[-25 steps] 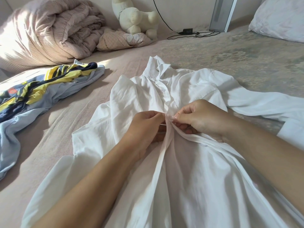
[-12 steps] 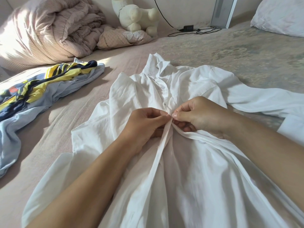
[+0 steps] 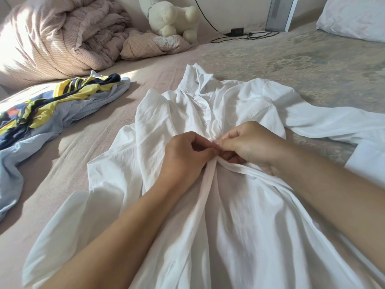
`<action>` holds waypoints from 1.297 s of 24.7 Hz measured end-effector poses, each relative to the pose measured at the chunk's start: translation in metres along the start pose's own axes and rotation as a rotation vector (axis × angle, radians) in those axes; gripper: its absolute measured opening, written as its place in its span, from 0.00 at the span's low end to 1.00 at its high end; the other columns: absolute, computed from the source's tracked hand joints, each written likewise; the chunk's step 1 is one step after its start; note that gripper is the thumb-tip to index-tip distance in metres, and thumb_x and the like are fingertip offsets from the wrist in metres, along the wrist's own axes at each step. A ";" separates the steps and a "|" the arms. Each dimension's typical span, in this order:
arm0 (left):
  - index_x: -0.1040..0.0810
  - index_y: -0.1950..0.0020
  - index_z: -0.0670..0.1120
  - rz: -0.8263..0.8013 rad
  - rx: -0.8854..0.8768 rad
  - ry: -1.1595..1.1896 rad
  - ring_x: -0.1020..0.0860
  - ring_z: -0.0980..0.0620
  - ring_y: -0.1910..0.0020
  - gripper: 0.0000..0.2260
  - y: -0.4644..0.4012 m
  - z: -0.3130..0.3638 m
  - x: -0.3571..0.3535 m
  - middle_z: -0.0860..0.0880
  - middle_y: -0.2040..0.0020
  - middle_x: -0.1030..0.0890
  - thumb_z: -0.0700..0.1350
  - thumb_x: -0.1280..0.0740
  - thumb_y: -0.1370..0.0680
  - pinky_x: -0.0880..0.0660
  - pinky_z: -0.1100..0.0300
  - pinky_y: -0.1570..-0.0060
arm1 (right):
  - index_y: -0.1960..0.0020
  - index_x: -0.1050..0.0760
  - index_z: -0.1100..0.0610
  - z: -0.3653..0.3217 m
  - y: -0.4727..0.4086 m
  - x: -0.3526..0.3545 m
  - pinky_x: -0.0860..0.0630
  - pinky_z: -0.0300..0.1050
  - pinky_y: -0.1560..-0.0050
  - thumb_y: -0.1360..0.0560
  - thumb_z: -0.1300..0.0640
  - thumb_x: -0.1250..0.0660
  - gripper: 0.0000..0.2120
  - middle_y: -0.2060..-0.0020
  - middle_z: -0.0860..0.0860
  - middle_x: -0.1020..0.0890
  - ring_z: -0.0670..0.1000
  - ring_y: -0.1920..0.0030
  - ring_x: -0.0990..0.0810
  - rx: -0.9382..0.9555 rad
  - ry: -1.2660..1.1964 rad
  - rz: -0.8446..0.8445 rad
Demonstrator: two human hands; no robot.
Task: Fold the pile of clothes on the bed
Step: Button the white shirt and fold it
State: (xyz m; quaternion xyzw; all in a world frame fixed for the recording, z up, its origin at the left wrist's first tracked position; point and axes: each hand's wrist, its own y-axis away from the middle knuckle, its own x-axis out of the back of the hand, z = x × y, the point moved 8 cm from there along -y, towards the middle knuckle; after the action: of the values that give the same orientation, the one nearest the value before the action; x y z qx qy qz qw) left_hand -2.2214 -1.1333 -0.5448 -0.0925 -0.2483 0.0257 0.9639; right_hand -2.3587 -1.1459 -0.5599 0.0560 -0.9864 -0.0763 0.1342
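— Both hands, left hand (image 3: 185, 157) and right hand (image 3: 250, 146), pinch the front edges of the white shirt (image 3: 239, 215) spread on the bed (image 3: 291, 65).
— Handling?
— Looks thin, limp, light; best gripped by seams or shoulders.

The fingertips of the left hand (image 3: 187, 155) and right hand (image 3: 250, 144) were tucked into the white shirt (image 3: 239, 226) placket, hiding what they pinched (perhaps a button). The shirt's hem ran off the bottom edge, and the pillow (image 3: 354, 19) was cut off at the right.
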 end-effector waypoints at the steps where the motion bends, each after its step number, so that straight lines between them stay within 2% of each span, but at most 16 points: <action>1: 0.19 0.63 0.47 0.002 0.008 0.007 0.20 0.58 0.66 0.05 0.000 -0.001 0.000 0.52 0.66 0.17 0.41 0.25 0.30 0.23 0.64 0.63 | 0.61 0.20 0.62 0.001 0.000 -0.001 0.25 0.33 0.71 0.26 0.62 0.31 0.06 0.68 0.55 0.20 0.46 0.71 0.23 -0.012 -0.015 -0.005; 5: 0.20 0.64 0.47 0.014 0.006 0.001 0.21 0.60 0.69 0.06 0.000 -0.001 0.001 0.53 0.68 0.18 0.43 0.24 0.31 0.25 0.67 0.66 | 0.57 0.20 0.66 0.003 0.000 -0.001 0.25 0.38 0.66 0.27 0.64 0.32 0.04 0.66 0.58 0.20 0.50 0.68 0.23 -0.050 -0.049 -0.011; 10: 0.19 0.63 0.47 0.010 -0.037 0.019 0.20 0.56 0.66 0.04 0.000 0.004 0.002 0.51 0.66 0.17 0.43 0.25 0.29 0.22 0.62 0.62 | 0.67 0.23 0.62 0.008 -0.005 0.001 0.26 0.41 0.68 0.29 0.66 0.32 0.08 0.72 0.56 0.22 0.50 0.71 0.24 -0.093 -0.147 -0.001; 13: 0.18 0.62 0.47 0.002 -0.009 0.061 0.19 0.57 0.70 0.06 0.001 0.006 0.002 0.52 0.68 0.17 0.45 0.29 0.25 0.22 0.63 0.66 | 0.69 0.23 0.61 0.007 -0.006 0.001 0.26 0.40 0.67 0.28 0.64 0.31 0.11 0.73 0.54 0.21 0.49 0.71 0.24 -0.053 -0.140 0.000; 16: 0.18 0.64 0.47 0.020 0.042 0.036 0.23 0.61 0.75 0.08 -0.001 0.002 0.004 0.55 0.73 0.19 0.45 0.31 0.24 0.27 0.69 0.71 | 0.63 0.24 0.70 0.002 -0.006 -0.001 0.27 0.41 0.63 0.26 0.61 0.33 0.13 0.70 0.56 0.24 0.49 0.69 0.25 0.049 0.001 -0.001; 18: 0.19 0.64 0.47 0.024 0.051 -0.007 0.24 0.62 0.74 0.08 -0.002 0.001 0.004 0.54 0.73 0.20 0.45 0.31 0.24 0.28 0.69 0.70 | 0.61 0.26 0.75 -0.001 -0.006 -0.003 0.28 0.42 0.62 0.25 0.61 0.34 0.15 0.68 0.57 0.27 0.51 0.67 0.27 0.107 0.036 0.005; 21: 0.20 0.61 0.46 0.085 -0.122 -0.154 0.24 0.64 0.67 0.06 0.000 0.015 0.007 0.56 0.68 0.21 0.44 0.31 0.24 0.31 0.74 0.65 | 0.64 0.25 0.70 -0.002 -0.008 -0.003 0.27 0.37 0.67 0.25 0.62 0.34 0.13 0.70 0.56 0.26 0.48 0.71 0.26 0.092 -0.045 0.015; 23: 0.20 0.60 0.46 0.119 -0.196 -0.142 0.25 0.64 0.65 0.05 0.003 0.022 0.008 0.56 0.66 0.21 0.43 0.32 0.24 0.31 0.74 0.63 | 0.64 0.24 0.65 0.000 -0.009 -0.003 0.26 0.36 0.68 0.25 0.61 0.33 0.10 0.70 0.55 0.24 0.47 0.72 0.26 0.038 -0.132 -0.014; 24: 0.20 0.60 0.47 0.119 -0.161 -0.087 0.24 0.63 0.65 0.05 0.002 0.019 0.007 0.56 0.66 0.20 0.43 0.32 0.24 0.30 0.73 0.64 | 0.63 0.24 0.65 -0.001 -0.010 -0.003 0.26 0.37 0.67 0.25 0.60 0.33 0.11 0.70 0.55 0.24 0.48 0.71 0.26 0.041 -0.102 -0.025; 26: 0.20 0.62 0.45 0.074 0.048 0.132 0.24 0.57 0.70 0.07 -0.003 0.003 0.005 0.53 0.69 0.20 0.42 0.32 0.24 0.27 0.67 0.69 | 0.62 0.25 0.68 -0.008 -0.009 0.000 0.30 0.35 0.64 0.24 0.59 0.34 0.13 0.70 0.53 0.25 0.47 0.70 0.28 0.169 0.180 -0.005; 28: 0.22 0.62 0.40 -0.060 0.342 0.398 0.30 0.55 0.76 0.08 -0.005 -0.015 -0.005 0.48 0.71 0.25 0.41 0.32 0.24 0.35 0.66 0.80 | 0.62 0.28 0.62 -0.025 -0.002 -0.003 0.36 0.31 0.65 0.23 0.60 0.36 0.09 0.69 0.45 0.27 0.42 0.68 0.31 0.395 0.514 0.066; 29: 0.24 0.61 0.39 -0.141 0.445 0.449 0.33 0.55 0.77 0.07 -0.003 -0.018 -0.011 0.47 0.71 0.28 0.40 0.32 0.24 0.39 0.67 0.82 | 0.61 0.29 0.59 -0.032 0.003 -0.006 0.37 0.31 0.64 0.23 0.61 0.37 0.08 0.67 0.42 0.29 0.41 0.66 0.31 0.488 0.598 0.092; 30: 0.24 0.60 0.39 -0.200 0.501 0.461 0.34 0.56 0.78 0.07 -0.001 -0.019 -0.013 0.47 0.70 0.29 0.41 0.32 0.24 0.41 0.67 0.83 | 0.60 0.29 0.57 -0.035 0.007 -0.008 0.37 0.30 0.62 0.23 0.61 0.37 0.07 0.65 0.41 0.30 0.40 0.65 0.31 0.541 0.615 0.099; 32: 0.24 0.60 0.40 -0.239 0.513 0.445 0.33 0.55 0.78 0.10 0.000 -0.015 -0.010 0.47 0.70 0.28 0.44 0.34 0.22 0.40 0.68 0.82 | 0.59 0.27 0.57 -0.037 0.007 -0.003 0.36 0.30 0.62 0.23 0.60 0.35 0.06 0.65 0.42 0.28 0.42 0.64 0.29 0.526 0.590 0.121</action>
State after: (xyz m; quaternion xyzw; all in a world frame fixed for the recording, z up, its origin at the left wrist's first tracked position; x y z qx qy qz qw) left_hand -2.2232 -1.1365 -0.5629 0.1788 -0.0267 -0.0464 0.9824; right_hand -2.3465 -1.1440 -0.5238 0.0500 -0.8930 0.2062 0.3970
